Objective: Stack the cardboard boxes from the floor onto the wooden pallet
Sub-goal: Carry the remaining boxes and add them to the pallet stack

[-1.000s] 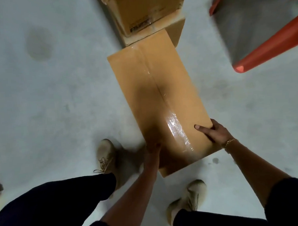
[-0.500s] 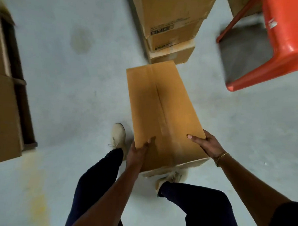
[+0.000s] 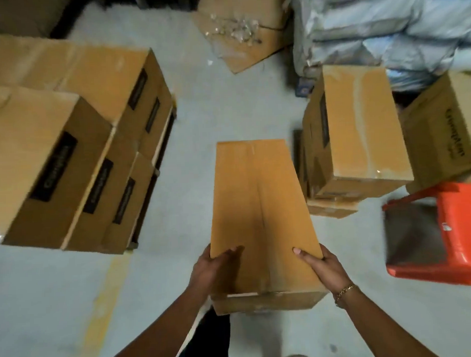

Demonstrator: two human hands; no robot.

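I carry a long brown cardboard box [image 3: 259, 204] in front of me, above the grey floor. My left hand [image 3: 211, 271] grips its near left corner, thumb on top. My right hand [image 3: 323, 269] grips the near right edge, thumb lying across the top. To the left, several stacked cardboard boxes [image 3: 65, 148] with dark labels sit on the wooden pallet [image 3: 157, 154], whose dark slats show under their right side. A further stack of boxes [image 3: 359, 129] stands on the floor to the right.
An orange plastic stool [image 3: 452, 236] stands at the right. Flattened cardboard [image 3: 244, 32] lies at the back, next to blue-white sacks [image 3: 389, 23]. A box with printed lettering [image 3: 445, 134] sits at the far right. A yellow floor line [image 3: 99, 305] runs at the lower left.
The box has come up off the floor and is now level in both hands. My view has lifted, bringing the pallet stack and the back of the room into sight.
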